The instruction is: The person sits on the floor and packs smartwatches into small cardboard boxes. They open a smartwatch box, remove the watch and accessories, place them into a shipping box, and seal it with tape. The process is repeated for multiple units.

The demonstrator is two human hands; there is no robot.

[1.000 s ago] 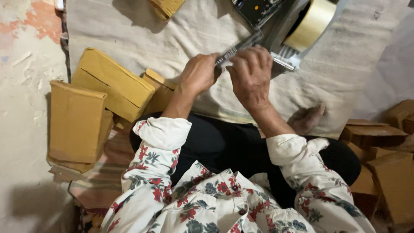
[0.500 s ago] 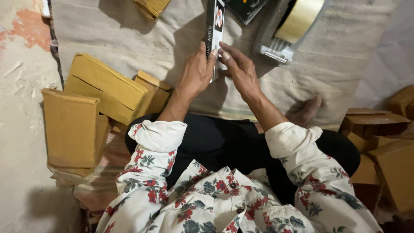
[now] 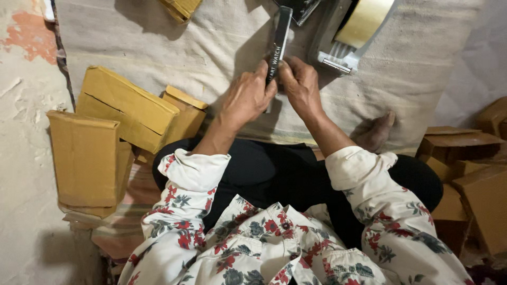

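**Both hands clamp a slim black box over the cloth**

The fingers of the left hand (image 3: 247, 99) curl closed around the lower end of a long, narrow black box (image 3: 278, 42), thumb pressed to its edge. The right hand (image 3: 301, 84) meets it from the other side, fingertips pinched on the same end, so the two hands touch around the box. The box stands on its long edge and points away from the person, its far end reaching toward the top of the view. It is dark with pale lettering down its thin side.

The box sits above a pale woven cloth (image 3: 222, 42) spread on the floor. Just right of the box lies a grey tape dispenser (image 3: 343, 47) holding a roll of tan tape (image 3: 367, 18). Beyond the box's far end is another dark packet (image 3: 302, 7), cut off by the frame. Left of the box, well apart, several brown cardboard cartons (image 3: 124, 108) lean together at the cloth's edge. More brown cartons (image 3: 475, 169) are stacked far to the right of the box. Nothing lies between the hands and the box.
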